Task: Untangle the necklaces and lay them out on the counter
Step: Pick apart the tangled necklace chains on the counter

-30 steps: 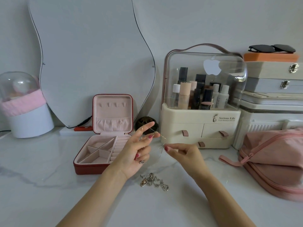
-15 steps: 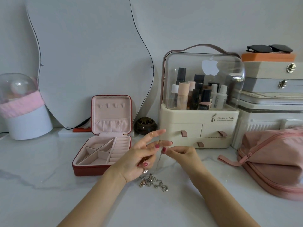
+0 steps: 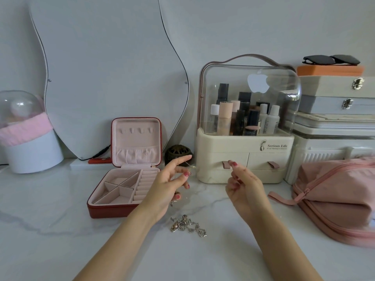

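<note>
**Hands raised over a knot of necklaces on the marble counter**

Nearest the front edge of the white marble counter, a tangled heap of necklaces lies in the middle, silver links and small charms bunched together, touched by neither hand.

Just beyond and above it, the left hand is lifted, forefinger stretched out straight and the other fingers loosely bent; a fine gold chain runs across near its fingertips, too thin to tell exactly how it is gripped. The right hand is held up well apart from the left, fingers curled and thumb meeting forefinger in a pinch; whether the chain reaches it cannot be made out.

Left of the hands an open red jewellery box shows pink compartments. Towards the right edge sits a pink zipped pouch.

Along the back edge stands a cream cosmetics organiser printed "Serious Life", its clear dome bearing a white apple logo, beside a wavy mirror.
</note>
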